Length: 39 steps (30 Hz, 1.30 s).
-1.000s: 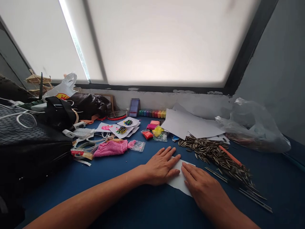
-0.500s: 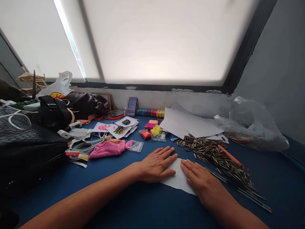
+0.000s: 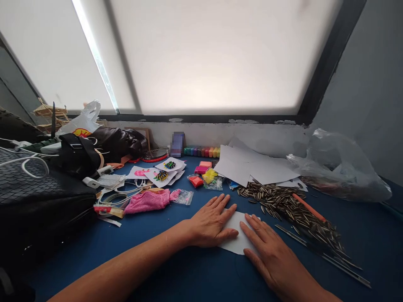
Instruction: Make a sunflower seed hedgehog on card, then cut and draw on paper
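A small piece of white paper (image 3: 236, 244) lies flat on the blue tabletop, partly covered by both hands. My left hand (image 3: 212, 224) rests on its left side, palm down with fingers stretched out. On the right side, my right hand (image 3: 270, 249) also lies flat, its fingers spread apart. Just beyond the right hand is a heap of striped sunflower seeds (image 3: 283, 205), with an orange stick-like tool (image 3: 309, 206) lying on it. A pair of metal tweezers (image 3: 291, 235) and another thin metal tool (image 3: 346, 268) lie to the right of the hand.
Large white sheets (image 3: 255, 165) lie at the back. Packets of red clay (image 3: 195, 180) and yellow clay (image 3: 210, 175) sit ahead of the left hand. A pink cloth (image 3: 147, 201), cards with seed figures (image 3: 161, 175) and a black bag (image 3: 47, 201) fill the left. A plastic bag (image 3: 349, 176) stands right.
My right hand has shifted slightly, its thumb now apart from the fingers near the paper's front edge. My left hand stays flat on the paper. The whole view has moved a little.
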Available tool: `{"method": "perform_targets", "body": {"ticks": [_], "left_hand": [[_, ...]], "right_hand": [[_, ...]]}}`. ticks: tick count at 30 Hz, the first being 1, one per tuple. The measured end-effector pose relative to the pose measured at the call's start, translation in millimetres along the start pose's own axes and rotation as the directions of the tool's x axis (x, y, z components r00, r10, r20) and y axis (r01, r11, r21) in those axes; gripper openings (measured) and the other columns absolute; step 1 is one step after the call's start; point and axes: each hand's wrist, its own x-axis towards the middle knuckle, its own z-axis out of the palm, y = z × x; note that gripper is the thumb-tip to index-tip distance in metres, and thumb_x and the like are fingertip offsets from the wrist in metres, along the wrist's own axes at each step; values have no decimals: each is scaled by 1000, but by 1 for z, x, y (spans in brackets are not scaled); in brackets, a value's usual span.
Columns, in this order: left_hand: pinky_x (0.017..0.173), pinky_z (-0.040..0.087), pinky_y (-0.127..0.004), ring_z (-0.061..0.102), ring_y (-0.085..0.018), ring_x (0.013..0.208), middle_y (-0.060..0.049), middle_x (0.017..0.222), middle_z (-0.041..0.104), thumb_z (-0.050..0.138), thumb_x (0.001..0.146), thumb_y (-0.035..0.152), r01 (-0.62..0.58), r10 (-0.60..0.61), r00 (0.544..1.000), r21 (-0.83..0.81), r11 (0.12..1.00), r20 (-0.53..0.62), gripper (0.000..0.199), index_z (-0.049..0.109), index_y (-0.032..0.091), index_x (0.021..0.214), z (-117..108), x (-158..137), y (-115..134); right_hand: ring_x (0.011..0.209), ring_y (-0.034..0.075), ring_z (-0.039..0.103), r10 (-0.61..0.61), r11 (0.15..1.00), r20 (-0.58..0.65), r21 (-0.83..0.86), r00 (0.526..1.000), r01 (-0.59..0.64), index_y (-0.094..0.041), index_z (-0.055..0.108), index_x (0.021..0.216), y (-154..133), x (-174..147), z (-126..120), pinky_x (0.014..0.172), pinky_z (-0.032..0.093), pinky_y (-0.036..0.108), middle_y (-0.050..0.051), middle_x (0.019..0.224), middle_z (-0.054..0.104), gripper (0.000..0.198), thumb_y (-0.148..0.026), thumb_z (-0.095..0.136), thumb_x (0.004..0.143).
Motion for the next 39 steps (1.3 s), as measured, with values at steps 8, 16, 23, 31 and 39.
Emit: {"method": "perform_targets", "body": {"ticks": [8, 16, 23, 31, 39], "left_hand": [[118, 10, -46, 0, -31, 145, -16, 157, 2, 20, 93, 67, -8, 8, 1000, -8, 1000, 13, 78, 20, 15, 151, -3, -1, 1], [118, 9, -47, -1, -30, 146, -14, 158, 1, 22, 93, 65, -16, 16, 1000, -20, 1000, 0, 76, 19, 16, 152, -3, -1, 1], [118, 8, -47, -1, -31, 146, -12, 158, 3, 21, 94, 65, -30, 30, 999, -8, 1000, 28, 76, 18, 15, 152, -3, 0, 0], [119, 7, -46, 2, -29, 146, -9, 158, 9, 22, 94, 65, -23, 24, 1000, -39, 999, 15, 74, 19, 18, 152, -4, -2, 0], [119, 3, -43, 2, -27, 146, -13, 157, 10, 24, 92, 68, -52, 52, 999, -24, 998, 9, 80, 19, 13, 151, -2, -3, 1]], "right_hand": [[133, 34, 41, -47, 991, -43, -129, 998, 41, -18, 46, 142, 4, -4, 6, 100, 47, 53, 13, 147, 39, 53, -44, 37, 97], [131, 32, 45, -119, 984, -123, -151, 985, 100, -19, 49, 141, 10, -5, 10, 98, 51, 47, 12, 146, 42, 51, -41, 42, 96], [128, 34, 48, -124, 979, -112, -176, 986, 103, -16, 51, 139, 7, -6, 8, 95, 53, 47, 16, 144, 45, 51, -40, 44, 95], [127, 35, 48, -87, 978, -114, -200, 990, 63, -18, 53, 138, -2, -4, 12, 95, 53, 47, 16, 143, 47, 49, -38, 44, 95], [132, 36, 42, -45, 992, -46, -117, 998, 40, -16, 52, 139, -4, -3, 5, 101, 47, 52, 16, 145, 43, 51, -43, 37, 98]]}}
